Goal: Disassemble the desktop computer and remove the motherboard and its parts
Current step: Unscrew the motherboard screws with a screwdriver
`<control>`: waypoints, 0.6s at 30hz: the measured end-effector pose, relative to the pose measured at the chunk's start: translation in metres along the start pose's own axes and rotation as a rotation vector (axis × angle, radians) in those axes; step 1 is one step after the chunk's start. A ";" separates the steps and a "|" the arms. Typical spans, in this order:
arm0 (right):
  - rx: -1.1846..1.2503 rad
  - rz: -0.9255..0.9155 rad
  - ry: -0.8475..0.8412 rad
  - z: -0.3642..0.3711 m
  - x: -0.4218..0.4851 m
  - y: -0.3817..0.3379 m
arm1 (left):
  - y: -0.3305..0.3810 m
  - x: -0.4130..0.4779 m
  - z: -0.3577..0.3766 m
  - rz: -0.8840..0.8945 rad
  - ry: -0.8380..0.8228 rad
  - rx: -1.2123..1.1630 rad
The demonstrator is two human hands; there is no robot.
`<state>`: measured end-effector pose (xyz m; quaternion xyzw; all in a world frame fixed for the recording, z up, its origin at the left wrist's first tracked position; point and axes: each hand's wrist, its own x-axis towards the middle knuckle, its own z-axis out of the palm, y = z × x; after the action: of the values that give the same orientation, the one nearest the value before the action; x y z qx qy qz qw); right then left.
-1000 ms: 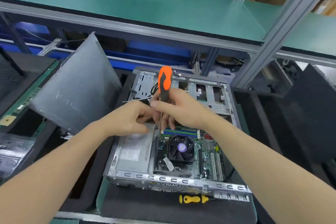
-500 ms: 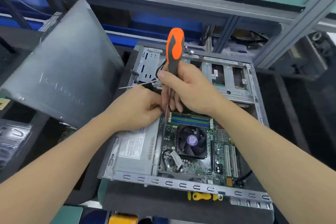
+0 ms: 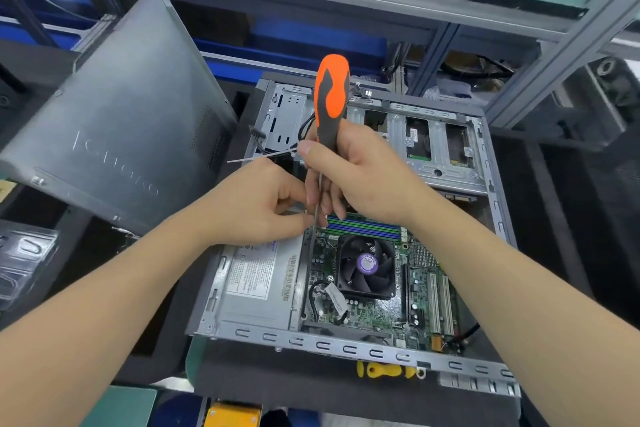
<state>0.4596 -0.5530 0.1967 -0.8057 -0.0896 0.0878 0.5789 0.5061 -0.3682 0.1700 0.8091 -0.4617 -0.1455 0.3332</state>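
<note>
Treating the motherboard (image 3: pixel 388 315) as stiff but fragile is your safest bet. I judge it a thin, light board, studded with parts that snap or scratch.

Agreed. Once it is free, take it by its bare edges, and keep your fingers off the slots and small components. The fan block (image 3: pixel 367 265) looks like a handle, but do not trust it as one.

Where does it lie for you now? It lies flat in the open case (image 3: pixel 346 348), lower centre-right of the frame, with the silver power supply (image 3: pixel 256 284) just beside it on the left.

And your hands are both above its far edge, mid-frame. Your right hand (image 3: pixel 360 177) wraps the lower handle of the orange screwdriver (image 3: pixel 331 97), held upright. Your left hand (image 3: pixel 256 204), just left of it, pinches the thin shaft low down and steadies it.

The shaft comes down by the coloured memory slots (image 3: pixel 363 227), near the seam between board and supply. Whether the tip sits in a screw I cannot tell, because your fingers hide it.

Mind that blade, then, since a slip there could gouge the board. As far as I can see, neither hand touches the board itself.
</note>
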 end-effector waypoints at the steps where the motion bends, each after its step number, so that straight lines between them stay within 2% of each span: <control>1: -0.001 0.000 -0.003 0.001 -0.001 0.000 | 0.000 0.000 0.000 0.003 -0.018 0.012; 18: -0.011 0.002 0.009 -0.002 -0.003 -0.004 | 0.000 0.000 -0.001 -0.029 -0.022 0.012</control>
<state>0.4570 -0.5544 0.2010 -0.8092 -0.0867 0.0842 0.5750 0.5070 -0.3682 0.1704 0.8161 -0.4543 -0.1564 0.3211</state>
